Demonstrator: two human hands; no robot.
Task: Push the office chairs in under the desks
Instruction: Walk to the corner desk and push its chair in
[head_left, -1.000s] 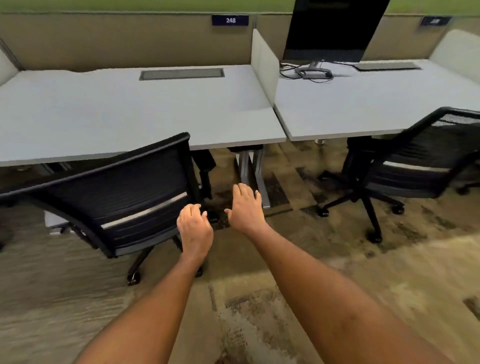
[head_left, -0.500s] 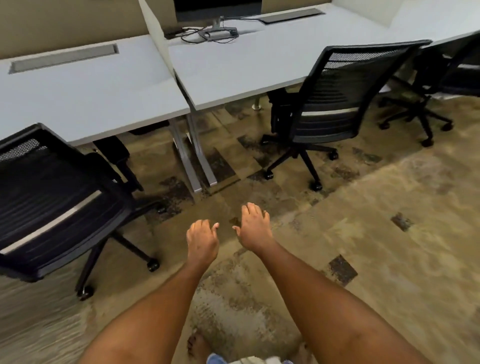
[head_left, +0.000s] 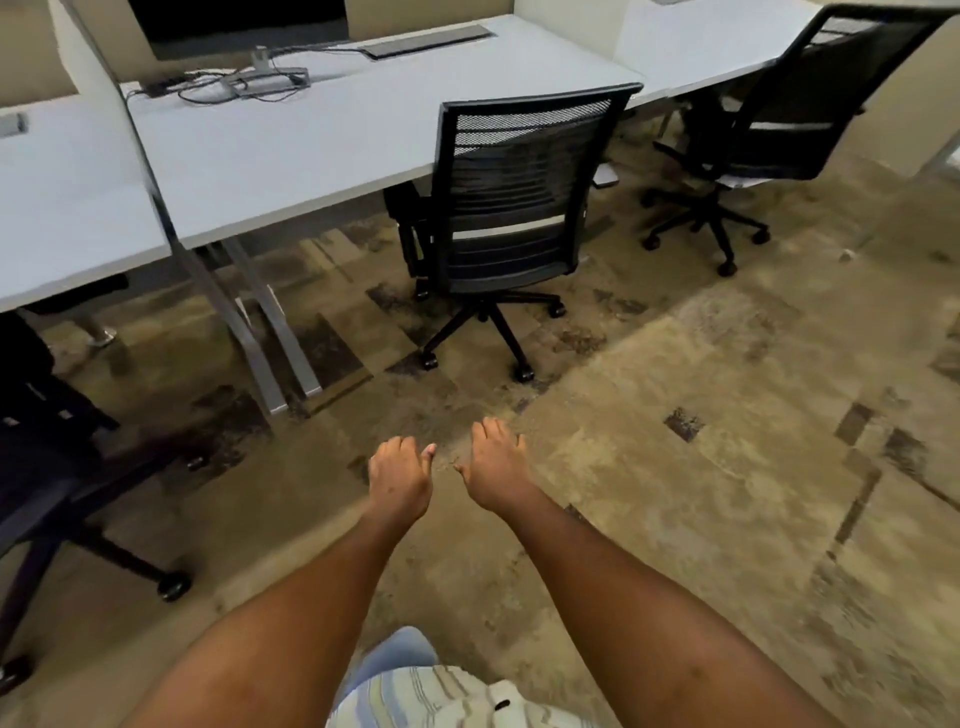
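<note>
The black mesh-backed office chair (head_left: 511, 208) stands at the white desk (head_left: 332, 130), its seat only partly under and its wheeled base out on the carpet; another beyond (head_left: 789, 109) looks unpushed too. The left hand (head_left: 399, 475) and right hand (head_left: 496, 462) hover loosely curled, holding nothing, well apart from it.

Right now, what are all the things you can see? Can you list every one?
Office chairs: three, black; one at the middle desk, one far right, one at the left edge.
Desks: three showing, pale grey; the middle desk between the left and right ones.
Monitor: one, black, back of middle desk.
Cables: a dark tangle by the monitor stand.
Carpet: tan with dark patches.
Hands: two, empty; left, right, held out over the carpet.
</note>
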